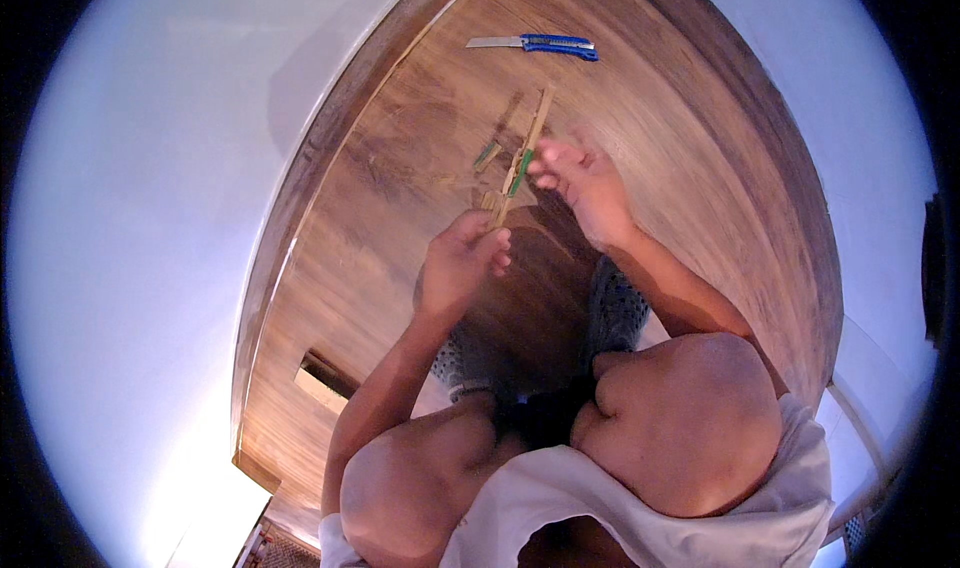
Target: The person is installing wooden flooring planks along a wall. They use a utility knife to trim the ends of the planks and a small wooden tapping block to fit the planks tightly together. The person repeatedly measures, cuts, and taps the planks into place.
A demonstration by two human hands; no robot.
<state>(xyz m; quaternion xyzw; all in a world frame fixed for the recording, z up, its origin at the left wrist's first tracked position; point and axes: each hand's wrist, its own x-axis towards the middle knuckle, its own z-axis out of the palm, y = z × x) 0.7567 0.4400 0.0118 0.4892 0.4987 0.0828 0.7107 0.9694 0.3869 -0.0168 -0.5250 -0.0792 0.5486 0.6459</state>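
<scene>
My left hand (462,266) is closed round the lower end of a thin, pale wooden stick piece (540,114), which slants up and away from me above the floor. Partway along it sits a green band (521,172). Close beside that band is my right hand (585,183), its fingers curled together and slightly blurred. What they pinch, if anything, is too small to make out. A shorter stick piece with a green end (487,155) appears just left of the held one. Farther off lies a utility knife (558,46) with a blue handle, its blade out and pointing left.
The brown wood-grain floor (700,188) is bordered by pale walls (170,168) on both sides. A small, pale rectangular block (322,380) rests near my left forearm. My dark, perforated shoes (615,303) stand just below my hands, between my bent knees.
</scene>
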